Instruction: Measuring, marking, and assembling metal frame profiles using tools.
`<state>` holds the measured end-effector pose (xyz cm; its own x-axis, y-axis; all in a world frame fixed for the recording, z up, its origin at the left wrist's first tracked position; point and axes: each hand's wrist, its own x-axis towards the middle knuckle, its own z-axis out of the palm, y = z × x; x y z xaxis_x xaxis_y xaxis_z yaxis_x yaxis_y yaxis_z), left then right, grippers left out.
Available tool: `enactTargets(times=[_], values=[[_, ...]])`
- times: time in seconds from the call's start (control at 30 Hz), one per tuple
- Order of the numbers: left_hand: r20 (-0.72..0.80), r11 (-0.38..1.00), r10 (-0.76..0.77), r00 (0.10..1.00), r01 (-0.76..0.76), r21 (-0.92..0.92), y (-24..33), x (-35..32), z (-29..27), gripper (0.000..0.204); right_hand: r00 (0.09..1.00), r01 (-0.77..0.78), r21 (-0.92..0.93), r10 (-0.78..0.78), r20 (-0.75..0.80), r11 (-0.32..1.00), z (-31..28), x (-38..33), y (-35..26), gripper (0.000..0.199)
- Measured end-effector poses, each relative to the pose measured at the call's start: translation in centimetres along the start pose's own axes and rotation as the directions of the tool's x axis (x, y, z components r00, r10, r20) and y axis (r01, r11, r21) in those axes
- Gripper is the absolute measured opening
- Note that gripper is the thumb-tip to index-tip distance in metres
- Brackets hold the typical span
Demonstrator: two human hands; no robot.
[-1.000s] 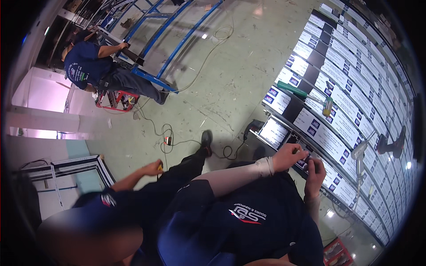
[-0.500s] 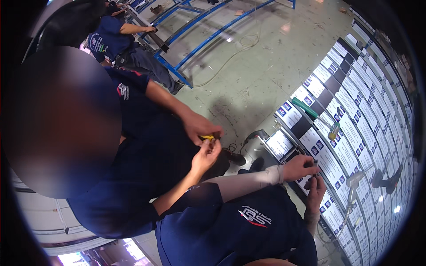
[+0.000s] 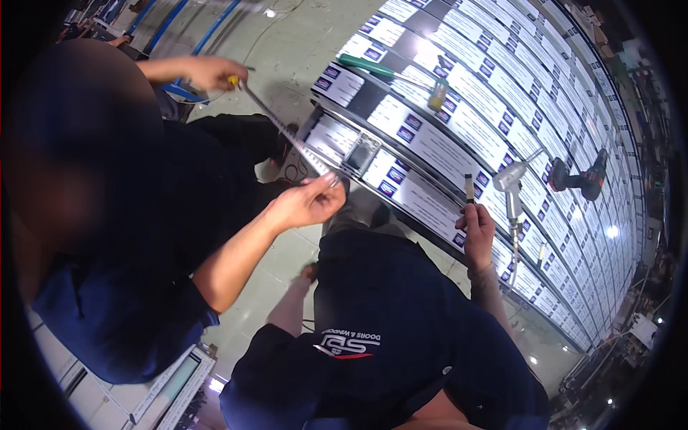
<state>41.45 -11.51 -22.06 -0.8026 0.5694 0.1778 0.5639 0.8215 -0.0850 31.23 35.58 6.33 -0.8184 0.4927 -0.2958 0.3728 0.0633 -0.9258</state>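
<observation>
The right hand (image 3: pixel 479 231) has its grip clamped on one dark marker (image 3: pixel 469 188). It holds the marker upright at the near edge of the worktop (image 3: pixel 459 107), which is covered in rows of white labelled strips. The left hand (image 3: pixel 310 272) hangs low against the navy shirt (image 3: pixel 387 315) and is mostly hidden, so I cannot tell how its grip stands. On the left, a co-worker's two hands (image 3: pixel 308 204) stretch one tape (image 3: pixel 283 129) from far left to the worktop's near corner. One green-handled mallet (image 3: pixel 387 72) lies far on the worktop. Two power tools lie to the right, one grey (image 3: pixel 510 179) and one red and black (image 3: pixel 577 179).
</observation>
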Motion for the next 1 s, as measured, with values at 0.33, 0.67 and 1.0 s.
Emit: enactTargets(times=[0.33, 0.67, 1.0], values=[[0.130, 0.377, 0.858, 0.497, -0.781, 0.498, -0.6, 44.7, -19.0, 0.017, 0.989, -0.022, -0.198, 0.050, 0.140, 0.980, -7.0, -1.4, 1.2, 0.027], [0.008, -0.143, 0.795, 0.607, 0.174, 0.974, -2.3, 45.7, -20.0, 0.022, 0.986, 0.098, -0.312, -0.136, -0.101, 0.945, -3.2, 7.4, 4.0, 0.028], [0.500, -0.722, 0.457, 0.736, -0.022, 0.691, -3.5, 40.7, -26.7, 0.016, 0.971, 0.020, -0.839, -0.210, -0.114, 0.544, 0.4, 16.4, 5.8, 0.034]])
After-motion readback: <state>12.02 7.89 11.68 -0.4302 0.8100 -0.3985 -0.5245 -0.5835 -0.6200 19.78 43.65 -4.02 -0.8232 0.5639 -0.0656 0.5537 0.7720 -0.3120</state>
